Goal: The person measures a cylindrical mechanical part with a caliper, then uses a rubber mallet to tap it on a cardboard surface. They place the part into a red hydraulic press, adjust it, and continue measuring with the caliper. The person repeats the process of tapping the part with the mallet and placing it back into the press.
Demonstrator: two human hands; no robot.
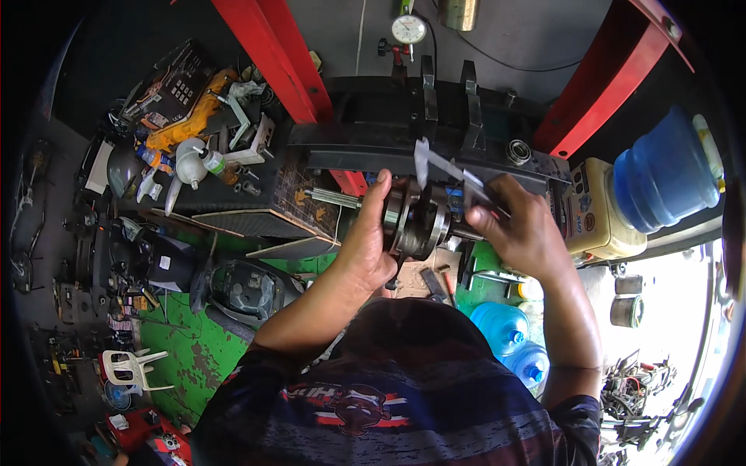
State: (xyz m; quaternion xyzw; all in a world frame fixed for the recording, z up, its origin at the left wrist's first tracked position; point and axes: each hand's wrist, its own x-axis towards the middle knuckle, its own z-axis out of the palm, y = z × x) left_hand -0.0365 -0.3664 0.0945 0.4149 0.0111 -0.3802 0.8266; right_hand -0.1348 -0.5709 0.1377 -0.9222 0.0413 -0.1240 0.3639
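A metal crankshaft (420, 227) with round webs and a splined end is held in front of my body. My left hand (368, 242) wraps round its left side, the thumb pointing up along the web, and the splined shaft sticks out to the left. In my right hand (519, 231) is a vernier caliper (444, 166), gripped by its body. Its jaws reach over the top of the crankshaft near the gap between the webs; I cannot tell whether they touch the metal. The crankshaft's right shaft end passes partly under my right hand.
Behind the crankshaft runs a black metal bench (365, 137) with upright blocks, a dial gauge (409, 29) and a bearing (518, 151). Red posts (273, 56) flank it. A blue water jug (667, 177) stands right, a motorcycle (247, 289) left, blue bottles (497, 325) below.
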